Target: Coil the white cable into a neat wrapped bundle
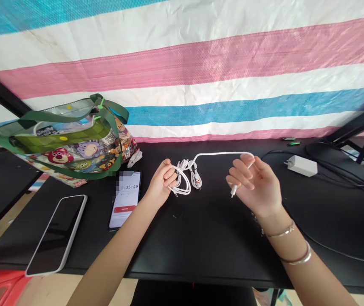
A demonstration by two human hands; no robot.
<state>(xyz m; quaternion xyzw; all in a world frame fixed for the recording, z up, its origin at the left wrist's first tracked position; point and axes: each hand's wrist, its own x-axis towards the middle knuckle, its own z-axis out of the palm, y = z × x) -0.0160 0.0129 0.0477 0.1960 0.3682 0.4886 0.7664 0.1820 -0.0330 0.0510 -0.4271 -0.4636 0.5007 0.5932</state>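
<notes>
The left hand [162, 180] is curled shut around a bunch of loops of the white cable [220, 154]; the coil hangs just right of its fingers, above the black worktop [201, 238]; the right hand [255, 182] pinches the cable's other end between thumb and bent fingers, palm turned up. Between the hands the free length runs almost level, left to right, rising from the coil and arching over to the right hand; its plug [233, 192] points down below the right fingers, tip just above the worktop, as far as the view tells. A lit phone [125, 199] lies just left of the left wrist; a dark phone [57, 233] lies further left near the front edge; a cartoon-print bag [73, 144] stands behind them; a white charger [302, 165] sits right of the right hand, apart from it.
</notes>
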